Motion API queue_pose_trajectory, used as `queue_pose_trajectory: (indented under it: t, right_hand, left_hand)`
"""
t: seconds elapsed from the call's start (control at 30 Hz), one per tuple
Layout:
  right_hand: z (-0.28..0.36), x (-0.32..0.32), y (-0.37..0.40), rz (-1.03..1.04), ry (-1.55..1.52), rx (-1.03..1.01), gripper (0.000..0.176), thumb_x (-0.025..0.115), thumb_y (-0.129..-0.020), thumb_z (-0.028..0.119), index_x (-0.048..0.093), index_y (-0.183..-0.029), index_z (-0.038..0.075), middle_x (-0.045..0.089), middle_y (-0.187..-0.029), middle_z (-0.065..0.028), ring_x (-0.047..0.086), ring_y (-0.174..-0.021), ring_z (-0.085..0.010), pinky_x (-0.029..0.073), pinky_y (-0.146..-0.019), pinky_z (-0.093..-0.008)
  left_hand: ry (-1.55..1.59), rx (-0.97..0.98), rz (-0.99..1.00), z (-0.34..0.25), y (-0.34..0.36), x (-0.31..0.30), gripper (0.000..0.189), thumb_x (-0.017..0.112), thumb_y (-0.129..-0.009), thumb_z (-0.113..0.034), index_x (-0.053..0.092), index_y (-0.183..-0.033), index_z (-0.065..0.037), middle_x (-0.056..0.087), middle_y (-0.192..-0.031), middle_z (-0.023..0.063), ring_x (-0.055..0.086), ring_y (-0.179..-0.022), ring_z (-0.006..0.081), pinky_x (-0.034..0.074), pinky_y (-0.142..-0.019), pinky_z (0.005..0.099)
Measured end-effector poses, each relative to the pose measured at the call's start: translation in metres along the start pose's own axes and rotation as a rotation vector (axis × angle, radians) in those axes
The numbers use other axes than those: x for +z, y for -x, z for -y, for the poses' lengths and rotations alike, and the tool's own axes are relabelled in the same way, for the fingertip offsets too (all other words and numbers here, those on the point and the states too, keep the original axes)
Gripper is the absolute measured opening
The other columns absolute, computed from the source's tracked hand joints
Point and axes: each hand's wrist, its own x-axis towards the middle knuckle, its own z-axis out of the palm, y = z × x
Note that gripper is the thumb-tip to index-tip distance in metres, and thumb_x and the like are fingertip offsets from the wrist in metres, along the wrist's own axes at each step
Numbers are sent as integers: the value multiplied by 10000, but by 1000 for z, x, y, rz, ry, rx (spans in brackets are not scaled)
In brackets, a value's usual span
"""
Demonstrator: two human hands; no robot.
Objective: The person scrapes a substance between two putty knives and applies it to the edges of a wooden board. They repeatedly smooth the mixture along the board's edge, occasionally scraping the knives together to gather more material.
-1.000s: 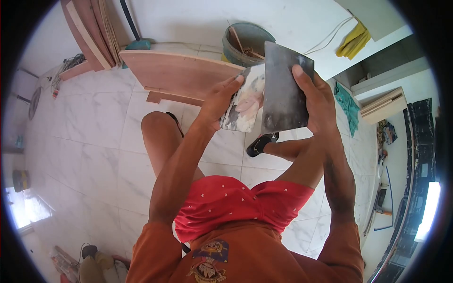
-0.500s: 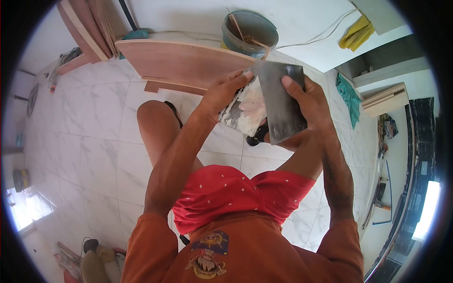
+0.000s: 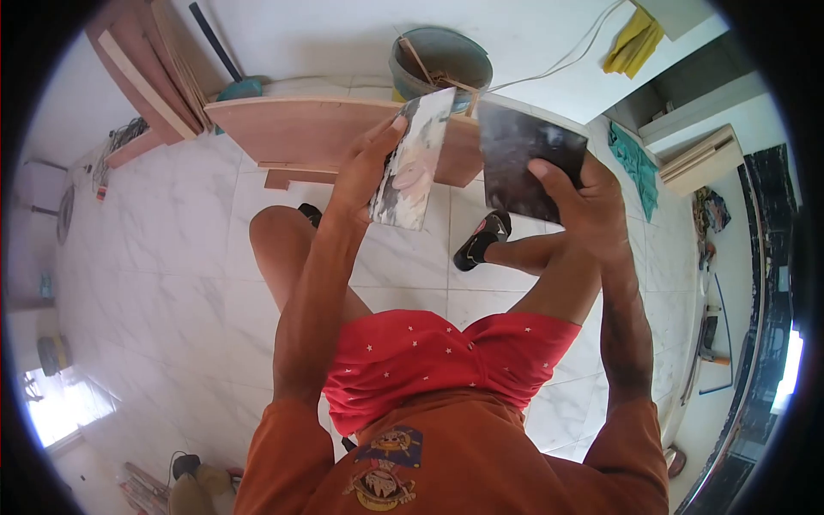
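My left hand (image 3: 365, 172) is closed on a flat plate (image 3: 414, 163) smeared with white and pinkish paste, tilted with its smeared face toward the right. Gripped in my right hand (image 3: 584, 193) is a dark grey, smooth rectangular plate (image 3: 524, 159), my thumb lying on its face. The two plates are apart, with a gap between them. Both are held up above the tiled floor, in front of a reddish wooden board (image 3: 309, 133).
Behind the board stands a grey bucket (image 3: 442, 64) with wood scraps. Wooden planks (image 3: 146, 69) lean at the upper left. A yellow cloth (image 3: 633, 43), a teal cloth (image 3: 633, 167) and a wooden box (image 3: 702, 163) are at the upper right. My feet rest on the tiles (image 3: 189, 257).
The plates have moved apart: the smeared one left and more upright, the dark one slightly right and turned. The view has shifted a little.
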Motion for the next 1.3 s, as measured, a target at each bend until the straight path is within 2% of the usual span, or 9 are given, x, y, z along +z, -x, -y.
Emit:
queue_pose_trajectory:
  t: [0.33,0.53,0.67,0.87,0.97,1.07,1.17,1.27,1.3]
  right_hand:
    - [9,19,-34,45,750,-716,298,630,-898,29,676,-1190,58,706,-1051,-95,666,-995,-305,560,-794,-395]
    - [9,-4,-21,264,400,-555,270,646,-903,59,674,-1168,18,700,-996,-124,663,-932,-307,557,-773,-395]
    - [18,5,-23,81,219,-138,231,652,-957,139,659,-1132,-11,690,-929,-172,657,-781,-347,536,-727,-407]
    - [-2,33,-28,-69,212,-361,214,646,-968,151,649,-1092,-23,679,-925,-189,646,-795,-374,527,-725,-396]
    - [-7,35,-26,13,368,-590,257,645,-999,179,652,-1160,-21,720,-889,-154,656,-740,-210,528,-713,-343]
    - [12,24,-16,166,163,-426,205,634,-973,135,650,-1102,-23,682,-933,-191,654,-829,-377,532,-751,-388]
    - [8,13,-16,135,50,-196,216,626,-979,128,649,-1132,-23,692,-950,-194,675,-833,-353,535,-763,-372]
    - [7,22,-10,-45,71,-252,247,631,-983,150,643,-1156,-26,708,-935,-195,690,-804,-323,533,-759,-362]
    - [3,29,-6,-66,69,-252,258,635,-983,168,643,-1154,-25,708,-913,-193,684,-781,-310,530,-746,-361]
  left_hand:
    - [32,-55,-101,8,0,9,294,528,-1069,-283,630,-1146,-18,601,-738,2,514,-521,68,451,-456,227]
    - [167,-85,-176,1,-2,-1,284,576,-1048,-273,634,-1121,-5,553,-653,-23,436,-433,56,365,-363,192]
    - [211,-101,-157,10,-3,4,305,578,-1046,-247,609,-1190,21,574,-723,-7,420,-429,66,334,-347,180]
    - [534,-156,219,26,-12,-22,382,540,-1053,-199,491,-1327,62,578,-786,44,495,-476,87,404,-358,176]
    - [608,-162,200,31,-14,-27,395,521,-1057,-189,458,-1348,70,558,-763,45,517,-491,95,442,-374,182]
    - [520,-119,166,22,-10,-27,345,527,-1059,-200,519,-1299,47,546,-762,30,519,-501,91,441,-391,187]
    - [256,-84,-159,12,-8,-3,291,545,-1057,-221,593,-1221,15,537,-762,17,514,-503,75,428,-406,186]
    - [369,-32,129,20,-14,-24,252,553,-1057,-240,642,-1149,-24,573,-800,7,541,-553,77,462,-468,207]
    - [327,5,-1,19,-12,-14,262,550,-1059,-248,641,-1160,-24,597,-835,10,568,-600,84,488,-508,221]
